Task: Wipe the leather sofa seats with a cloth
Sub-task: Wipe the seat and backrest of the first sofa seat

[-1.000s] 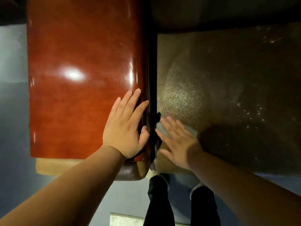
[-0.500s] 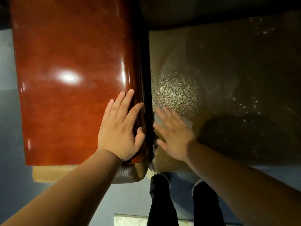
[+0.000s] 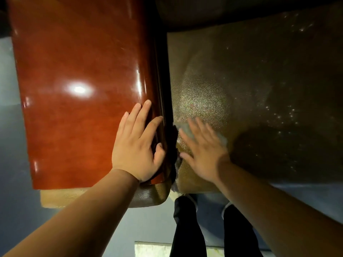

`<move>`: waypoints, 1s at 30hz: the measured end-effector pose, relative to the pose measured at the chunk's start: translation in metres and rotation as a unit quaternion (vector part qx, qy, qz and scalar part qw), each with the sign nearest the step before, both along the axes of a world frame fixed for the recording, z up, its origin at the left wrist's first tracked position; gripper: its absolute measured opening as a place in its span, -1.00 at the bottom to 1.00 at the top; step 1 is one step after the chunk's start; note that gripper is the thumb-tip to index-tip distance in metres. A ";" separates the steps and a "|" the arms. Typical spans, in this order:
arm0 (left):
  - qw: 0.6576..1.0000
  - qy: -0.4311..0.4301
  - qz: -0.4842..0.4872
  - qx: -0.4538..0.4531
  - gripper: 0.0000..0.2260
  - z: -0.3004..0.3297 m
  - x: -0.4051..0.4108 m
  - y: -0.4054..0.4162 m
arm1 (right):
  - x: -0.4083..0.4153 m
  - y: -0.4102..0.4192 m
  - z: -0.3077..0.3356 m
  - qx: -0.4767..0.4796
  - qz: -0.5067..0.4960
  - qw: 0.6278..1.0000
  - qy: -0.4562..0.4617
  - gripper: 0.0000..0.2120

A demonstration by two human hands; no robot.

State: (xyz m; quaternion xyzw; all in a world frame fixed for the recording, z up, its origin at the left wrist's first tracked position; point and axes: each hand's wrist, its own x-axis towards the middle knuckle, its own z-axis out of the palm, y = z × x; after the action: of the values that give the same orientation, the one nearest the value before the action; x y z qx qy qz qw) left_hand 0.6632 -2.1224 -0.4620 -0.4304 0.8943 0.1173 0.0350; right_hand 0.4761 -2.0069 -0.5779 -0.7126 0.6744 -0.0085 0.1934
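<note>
The dark brown grained leather sofa seat (image 3: 259,93) fills the right of the head view. My right hand (image 3: 202,151) lies flat on its near left corner with straight fingers, pressing a small pale cloth (image 3: 185,129) onto the leather; most of the cloth is hidden under the hand. My left hand (image 3: 138,143) rests flat, fingers spread, on the glossy red-brown wooden armrest top (image 3: 78,89) close to its right edge. A dark gap separates armrest and seat.
The sofa backrest (image 3: 232,10) is a dark band at the top right. Grey-blue floor (image 3: 11,145) lies to the left and below. My legs in dark trousers (image 3: 187,229) stand at the seat's front edge, with a pale tile (image 3: 150,250) beside them.
My right hand with the cloth has slid a little away from me along the seat's left edge and looks blurred. My left hand stays on the armrest.
</note>
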 end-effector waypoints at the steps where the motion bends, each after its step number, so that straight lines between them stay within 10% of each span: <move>1: 1.000 0.003 0.000 -0.002 -0.41 -0.001 0.001 0.000 | 0.009 0.030 -0.003 -0.007 0.022 1.000 -0.013 -0.26; 6: 1.000 0.014 -0.001 -0.007 -0.42 -0.002 0.003 0.001 | -0.029 0.024 -0.008 -0.010 0.165 0.986 0.037 -0.31; 12: 1.000 0.005 0.001 -0.005 -0.43 -0.003 0.003 0.002 | -0.043 -0.007 0.011 0.035 -0.073 0.996 0.049 -0.32; 20: 0.999 0.029 -0.011 -0.012 -0.47 -0.006 0.006 0.002 | -0.021 0.084 0.007 0.025 0.058 0.998 0.021 -0.35; 26: 1.000 0.004 -0.010 -0.017 -0.48 -0.003 0.005 0.005 | -0.093 0.052 0.033 0.114 -0.163 0.977 0.070 -0.27; 30: 0.999 -0.016 0.009 -0.045 -0.53 -0.003 -0.016 0.023 | -0.033 0.070 0.026 0.124 -0.119 0.985 0.007 -0.20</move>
State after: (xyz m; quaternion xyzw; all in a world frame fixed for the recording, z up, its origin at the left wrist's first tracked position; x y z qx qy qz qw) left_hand 0.6473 -2.0995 -0.4652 -0.4415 0.8940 0.0705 0.0288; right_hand 0.4431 -1.9366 -0.5520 -0.5979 0.7514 0.0572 0.2733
